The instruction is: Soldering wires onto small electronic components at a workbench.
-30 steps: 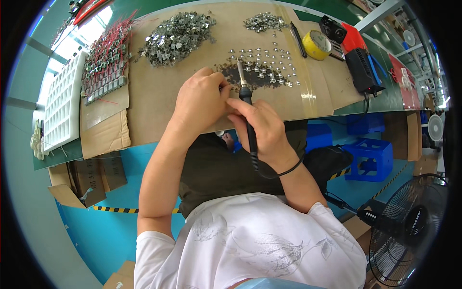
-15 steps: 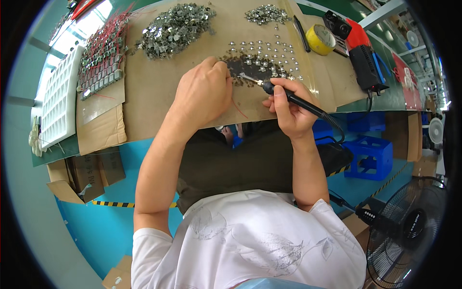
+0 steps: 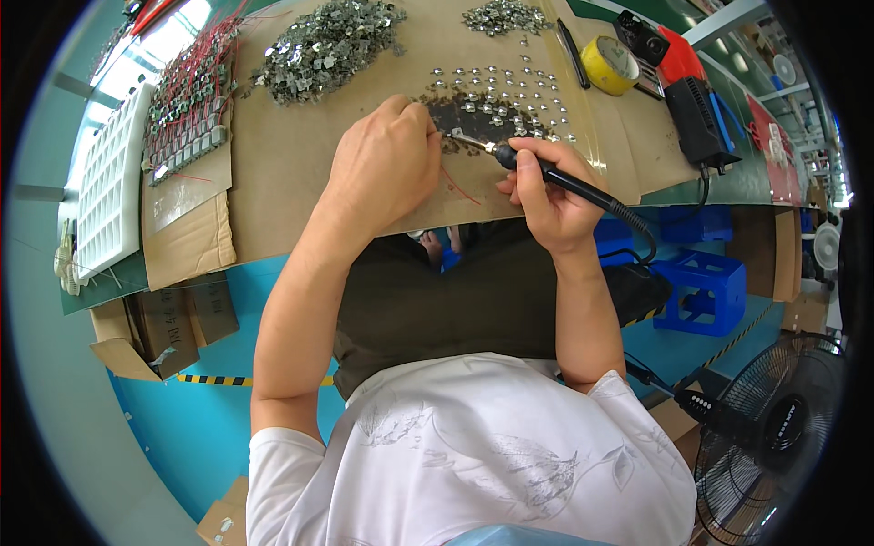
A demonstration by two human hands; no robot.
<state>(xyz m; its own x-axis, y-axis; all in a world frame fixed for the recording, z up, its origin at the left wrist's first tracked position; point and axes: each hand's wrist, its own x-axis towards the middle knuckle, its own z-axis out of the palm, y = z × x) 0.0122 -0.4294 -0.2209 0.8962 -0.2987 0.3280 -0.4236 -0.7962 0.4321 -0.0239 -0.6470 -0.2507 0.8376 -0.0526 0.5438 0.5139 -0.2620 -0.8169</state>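
Note:
My right hand [image 3: 557, 196] grips a black soldering iron [image 3: 569, 185] like a pen, its metal tip pointing left over a dark scorched patch [image 3: 469, 116] of the cardboard. Close to that tip, my left hand [image 3: 387, 159] is closed with its fingertips pinched together. A thin red wire [image 3: 460, 188] trails out below those fingers; whatever sits between the fingertips is hidden by the hand. Beyond the iron, small shiny metal parts [image 3: 510, 84] stand in rows on the cardboard, some of them on the scorched patch.
A big heap of metal pieces [image 3: 330, 47] and a smaller pile [image 3: 505, 16] lie farther back. At left are wired parts [image 3: 189, 105] and a white compartment tray [image 3: 114, 187]. Yellow tape [image 3: 608, 65], a black pen [image 3: 572, 53] and a black power unit [image 3: 699, 118] are at right.
Both hands hold nearly the same pose, with the iron's tip still by my left fingertips. The view has shifted slightly, and the red wire's loose end lies a little farther right.

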